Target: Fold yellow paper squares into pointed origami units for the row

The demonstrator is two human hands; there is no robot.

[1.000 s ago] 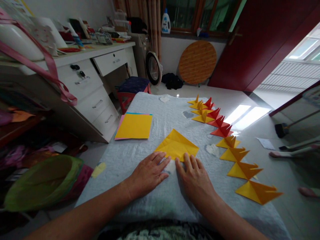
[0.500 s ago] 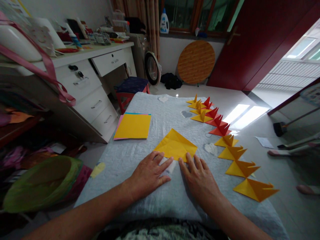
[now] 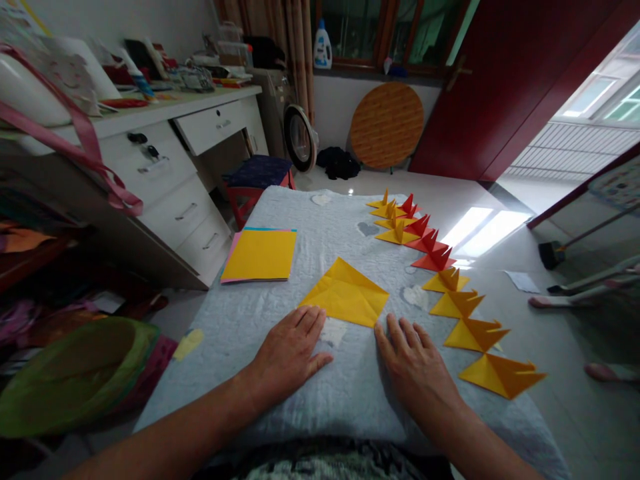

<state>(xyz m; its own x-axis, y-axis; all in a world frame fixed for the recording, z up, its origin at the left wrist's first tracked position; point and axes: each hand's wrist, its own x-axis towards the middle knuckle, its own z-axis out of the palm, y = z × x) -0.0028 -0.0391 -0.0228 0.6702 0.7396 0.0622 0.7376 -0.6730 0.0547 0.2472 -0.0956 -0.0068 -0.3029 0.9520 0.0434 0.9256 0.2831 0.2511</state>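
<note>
A yellow paper folded into a triangle lies on the pale grey cloth in front of me. My left hand rests flat on the cloth just below the paper's left corner, fingers stretched out. My right hand lies flat below the paper's right corner, fingers spread, its fingertips just short of the paper's edge. Neither hand holds anything.
A stack of square coloured sheets, yellow on top, lies at the left. A curved row of several folded yellow and red paper shapes runs along the right edge. A white desk with drawers stands left; a green bag sits near left.
Both hands have slid back toward me off the folded yellow paper's lower edge, and my right hand has moved to the right. The paper stays flat on the cloth.
</note>
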